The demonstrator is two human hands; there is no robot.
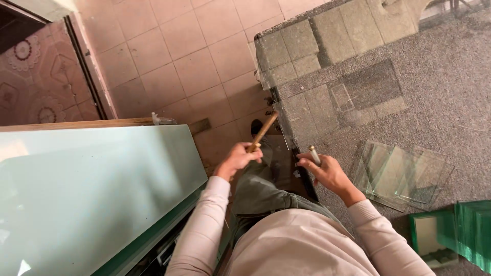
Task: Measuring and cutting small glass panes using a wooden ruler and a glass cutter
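Note:
My left hand [238, 158] is closed around the lower end of a thin wooden stick [264, 130], which slants up and to the right over the floor. My right hand [328, 173] grips a small pen-like tool with a pale handle [313, 154] at the edge of the grey carpeted table [440, 87]. A faint clear glass pane [282, 156] seems to hang between the two hands; I cannot tell which hand touches it.
Several square clear glass pieces [404, 176] lie stacked on the table right of my right hand. More glass squares [302, 51] cover its far corner. Green-edged glass stacks [468, 230] stand at the lower right. A large frosted glass sheet [92, 189] lies on the left over pink floor tiles [174, 51].

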